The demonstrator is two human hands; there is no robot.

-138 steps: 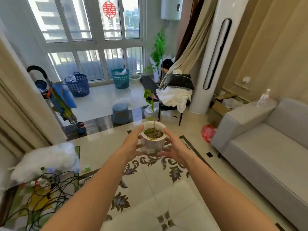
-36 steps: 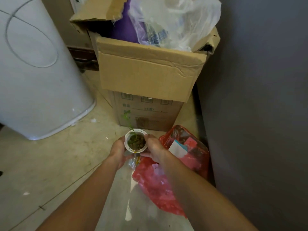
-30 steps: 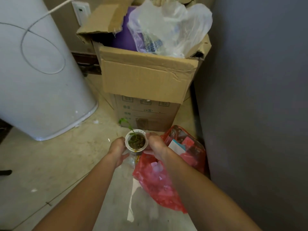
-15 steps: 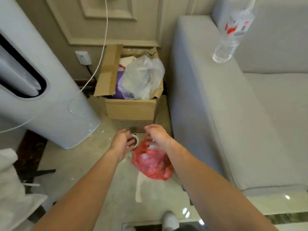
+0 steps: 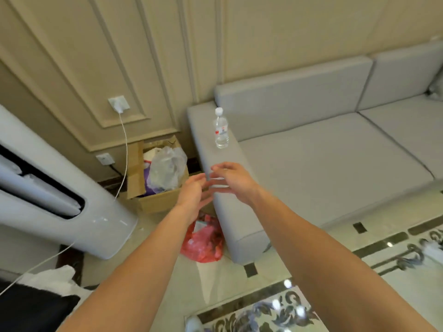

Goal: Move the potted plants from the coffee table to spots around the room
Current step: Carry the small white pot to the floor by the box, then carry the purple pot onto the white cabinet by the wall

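Note:
Both my hands are raised in front of the grey sofa's armrest [image 5: 225, 212] and hold nothing. My left hand [image 5: 193, 196] has its fingers spread, over the gap between the cardboard box [image 5: 155, 185] and the sofa. My right hand [image 5: 233, 179] is open above the armrest, fingers loosely apart and a little blurred. The small white pot with the seedling does not show; my left hand and forearm cover the floor spot by the red plastic bag [image 5: 203, 240] where it stood a moment ago.
A tall white air conditioner [image 5: 60, 207] stands at left, its cord running from a wall socket [image 5: 119, 104]. A clear water bottle [image 5: 221, 129] stands upright on the armrest. The box holds a plastic bag. Patterned glossy tiles lie at the bottom right.
My hands let go of the white pot on the floor by the red bag and box, then rose empty. The view lifted from the floor corner up to the sofa.

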